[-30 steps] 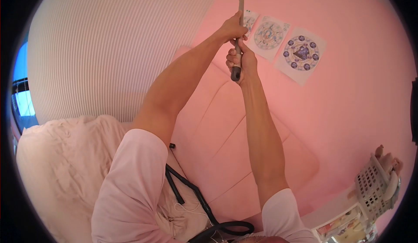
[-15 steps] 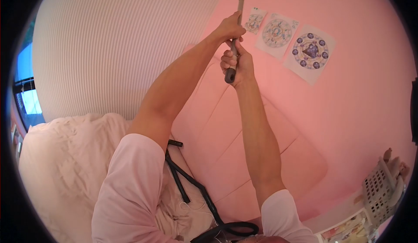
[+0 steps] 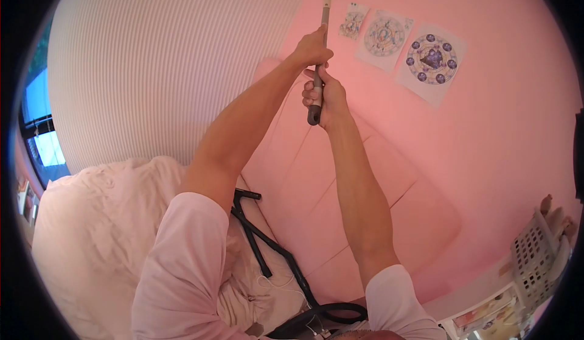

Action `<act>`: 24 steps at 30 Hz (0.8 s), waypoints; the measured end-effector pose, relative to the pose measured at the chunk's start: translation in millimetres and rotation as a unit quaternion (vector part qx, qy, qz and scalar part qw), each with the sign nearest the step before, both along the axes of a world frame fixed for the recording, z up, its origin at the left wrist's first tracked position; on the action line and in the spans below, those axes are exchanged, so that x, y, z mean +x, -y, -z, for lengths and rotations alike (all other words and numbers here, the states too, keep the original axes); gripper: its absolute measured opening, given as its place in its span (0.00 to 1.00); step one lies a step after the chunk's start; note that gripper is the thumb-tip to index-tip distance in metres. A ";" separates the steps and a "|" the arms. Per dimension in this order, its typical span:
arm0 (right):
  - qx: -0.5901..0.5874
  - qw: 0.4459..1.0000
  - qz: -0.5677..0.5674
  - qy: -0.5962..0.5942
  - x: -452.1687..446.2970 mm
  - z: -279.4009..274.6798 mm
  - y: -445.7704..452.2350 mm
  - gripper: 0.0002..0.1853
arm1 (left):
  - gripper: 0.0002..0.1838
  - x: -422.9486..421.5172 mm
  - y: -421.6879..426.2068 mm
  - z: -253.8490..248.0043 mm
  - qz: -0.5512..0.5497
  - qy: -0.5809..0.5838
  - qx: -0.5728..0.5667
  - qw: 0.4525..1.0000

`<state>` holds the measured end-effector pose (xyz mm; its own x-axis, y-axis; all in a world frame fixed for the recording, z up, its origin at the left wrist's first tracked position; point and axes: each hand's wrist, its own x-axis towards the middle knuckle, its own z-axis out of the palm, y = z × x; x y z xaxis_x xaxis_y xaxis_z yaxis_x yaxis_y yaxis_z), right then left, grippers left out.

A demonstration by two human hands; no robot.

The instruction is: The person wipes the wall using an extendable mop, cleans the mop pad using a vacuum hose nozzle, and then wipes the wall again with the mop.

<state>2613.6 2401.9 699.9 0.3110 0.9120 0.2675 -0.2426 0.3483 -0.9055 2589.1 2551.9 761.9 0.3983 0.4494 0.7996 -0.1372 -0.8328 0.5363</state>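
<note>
Both hands grip a long grey pole (image 3: 325, 18) raised in front of me, with a white joint near its upper visible end. My left hand (image 3: 312, 49) is wrapped around the shaft higher up. Just below it, my right hand (image 3: 328, 98) closes around the lower part, near the dark grey end cap with a hole in it. The pole's far end runs to the top edge of the view, so what it carries is hidden. Behind the hands are a pink wall and a pink padded headboard (image 3: 365, 218).
Three sheets with circular drawings (image 3: 433, 60) hang on the pink wall. Ribbed pale covering (image 3: 170, 66) spans the upper left. Below lie rumpled bedding (image 3: 109, 236), a black tube with a hose (image 3: 283, 252) and a white cable. A grey basket (image 3: 534, 261) stands at the lower right.
The pole and both hands have shifted slightly left and down in view. The grip looks the same. The camera view has moved a little too.
</note>
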 end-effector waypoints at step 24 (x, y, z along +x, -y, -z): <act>-0.019 0.991 -0.061 -0.117 -67.0 78.8 103.0 0.21 | 0.48 -65.3 100.0 98.4 0.053 -0.010 -0.125 0.991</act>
